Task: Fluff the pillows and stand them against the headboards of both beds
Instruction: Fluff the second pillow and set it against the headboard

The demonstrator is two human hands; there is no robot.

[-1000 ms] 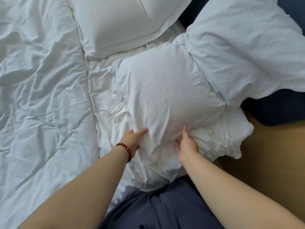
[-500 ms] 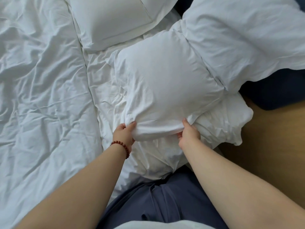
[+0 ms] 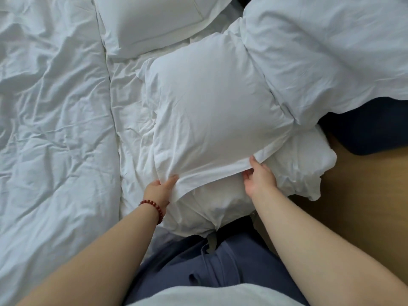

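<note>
A white pillow (image 3: 212,111) lies on the bed in front of me, its near edge lifted. My left hand (image 3: 160,191), with a red bead bracelet on the wrist, grips the pillow's near left corner, thumb on top. My right hand (image 3: 259,177) holds the near right part of the same edge, fingers tucked under the fabric. A second white pillow (image 3: 326,49) overlaps its far right side. A third pillow (image 3: 154,21), with a flat border, lies at the top centre. More white bedding (image 3: 300,168) bunches under the lifted edge.
A crumpled white duvet (image 3: 53,133) covers the left of the bed. The dark blue headboard (image 3: 362,131) shows at the right, beside a tan wooden surface (image 3: 364,206). My blue trousers (image 3: 212,266) are pressed against the bed's edge.
Both hands went from pressing on the pillow to gripping its near edge, then raised that edge further. The hands have spread a little apart along it.
</note>
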